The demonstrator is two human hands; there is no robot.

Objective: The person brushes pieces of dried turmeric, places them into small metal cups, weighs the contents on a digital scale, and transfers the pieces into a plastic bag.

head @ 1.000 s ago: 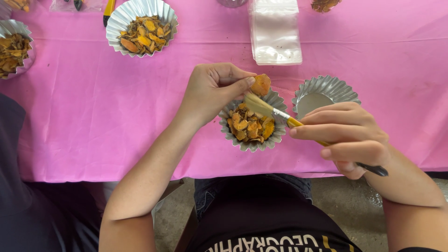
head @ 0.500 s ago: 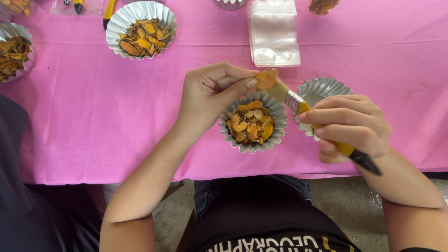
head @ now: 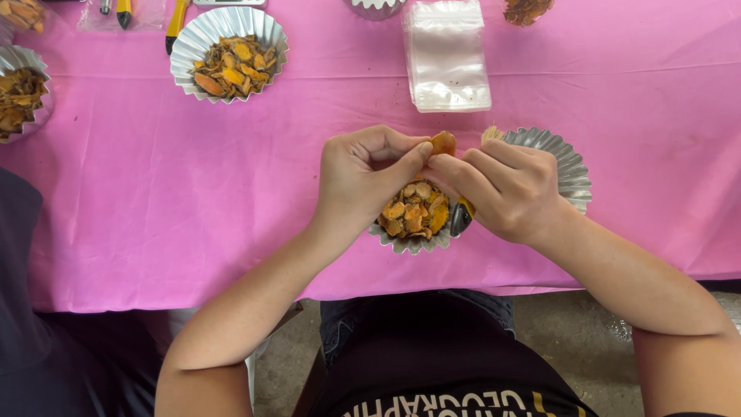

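My left hand [head: 364,176] pinches a small orange dried slice [head: 443,143] between thumb and forefinger, above a fluted foil cup of orange-brown dried slices [head: 413,220]. My right hand [head: 509,189] touches the same slice with its fingertips while gripping a brush with a yellow and black handle [head: 461,216]; the bristle tip [head: 491,133] pokes out above the knuckles. Both hands meet over the cup near the front edge of the pink tablecloth [head: 193,193]. A second foil cup [head: 559,158] lies partly hidden behind my right hand.
Another foil cup of slices [head: 229,42] stands at the back left, and one more [head: 23,89] at the far left edge. A stack of clear plastic bags [head: 446,58] lies at the back centre. Yellow-handled tools [head: 176,19] lie along the far edge. A dark sleeve [head: 23,324] shows at the left.
My right hand has moved left and turned the brush, so its fingertips now join my left hand on the slice. The brush handle is tucked under the palm.
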